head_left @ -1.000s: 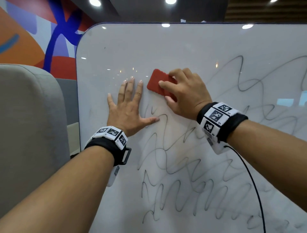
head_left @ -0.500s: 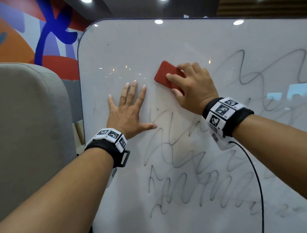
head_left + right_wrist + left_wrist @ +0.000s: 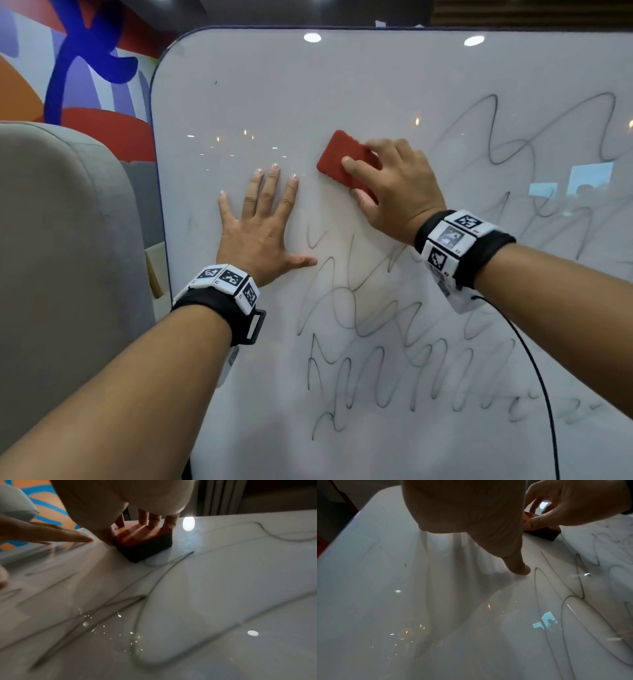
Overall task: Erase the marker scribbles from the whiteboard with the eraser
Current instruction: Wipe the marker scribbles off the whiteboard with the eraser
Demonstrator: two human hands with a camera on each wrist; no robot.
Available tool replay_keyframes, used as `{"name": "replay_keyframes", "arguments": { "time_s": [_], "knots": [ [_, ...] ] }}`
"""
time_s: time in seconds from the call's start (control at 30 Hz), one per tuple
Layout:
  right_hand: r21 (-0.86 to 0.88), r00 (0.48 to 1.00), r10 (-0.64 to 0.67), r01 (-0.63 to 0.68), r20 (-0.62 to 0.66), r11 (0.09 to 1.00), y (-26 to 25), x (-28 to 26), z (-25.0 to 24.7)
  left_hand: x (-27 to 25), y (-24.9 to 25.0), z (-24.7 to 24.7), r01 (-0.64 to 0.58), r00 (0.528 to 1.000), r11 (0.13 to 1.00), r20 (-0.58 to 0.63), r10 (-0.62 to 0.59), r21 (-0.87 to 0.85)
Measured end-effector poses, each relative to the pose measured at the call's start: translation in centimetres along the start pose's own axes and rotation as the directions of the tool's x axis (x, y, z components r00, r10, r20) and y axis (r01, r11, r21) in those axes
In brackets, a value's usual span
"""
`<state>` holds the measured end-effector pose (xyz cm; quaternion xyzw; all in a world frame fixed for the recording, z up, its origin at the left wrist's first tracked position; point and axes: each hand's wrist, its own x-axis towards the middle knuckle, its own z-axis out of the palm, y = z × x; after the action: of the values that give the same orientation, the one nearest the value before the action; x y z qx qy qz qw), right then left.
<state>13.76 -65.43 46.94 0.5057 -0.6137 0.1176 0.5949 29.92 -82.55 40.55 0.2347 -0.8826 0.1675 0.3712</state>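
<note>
- Compared with the head views shortly before, the red rectangular foam eraser [image 3: 344, 162] sits higher and further right relative to the left hand [image 3: 258, 228], which has kept its place, flat on the board.
- Right hand [image 3: 394, 185]: fingers [image 3: 150, 520] curled over the eraser's red back, thumb on its side, gripping it; its dark pad lies against the glossy white whiteboard [image 3: 342, 85].
- Left hand: fingers straight and spread, palm pressed to the whiteboard beside the eraser, holding nothing.
- Grey marker scribbles [image 3: 394, 342] cover the board below and right of the eraser; the area above and left of it is mostly bare.
- Step in hand, as judged: a wiping stroke. Keep the pad flat with even pressure, overlap passes, and work down into the lines while the left hand steadies the board.
- Hard to make out: the right wrist view is motion-blurred; the pad's contact face is hidden; the board's right and lower edges are cut off; the scribbles near the lower right are faint.
</note>
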Motion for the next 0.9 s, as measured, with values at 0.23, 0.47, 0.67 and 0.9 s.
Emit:
{"name": "replay_keyframes", "arguments": {
  "time_s": [0.23, 0.47, 0.67, 0.9],
  "knots": [
    [0.032, 0.965, -0.235, 0.233, 0.116, 0.972, -2.4, -2.8, 0.7, -0.1, 0.3, -0.1, 0.009, 1.0, 1.0, 0.006, -0.009, -0.007],
    [0.042, 0.999, 0.026, -0.027, 0.024, 0.999, -2.9, -1.6, 0.6, -0.3, 0.5, -0.2, 0.018, 1.0, 1.0, 0.007, -0.018, -0.01],
    [0.059, 0.963, -0.241, 0.235, 0.123, 0.97, -4.7, -3.8, 1.4, -0.4, 0.4, -0.3, 0.014, 1.0, 0.999, 0.021, -0.014, -0.039],
    [0.028, 0.999, -0.006, 0.005, 0.042, 1.0, -3.6, -2.2, 0.9, -0.5, 0.5, -0.2, 0.022, 1.0, 0.999, 0.023, -0.021, -0.028]
  ]
}}
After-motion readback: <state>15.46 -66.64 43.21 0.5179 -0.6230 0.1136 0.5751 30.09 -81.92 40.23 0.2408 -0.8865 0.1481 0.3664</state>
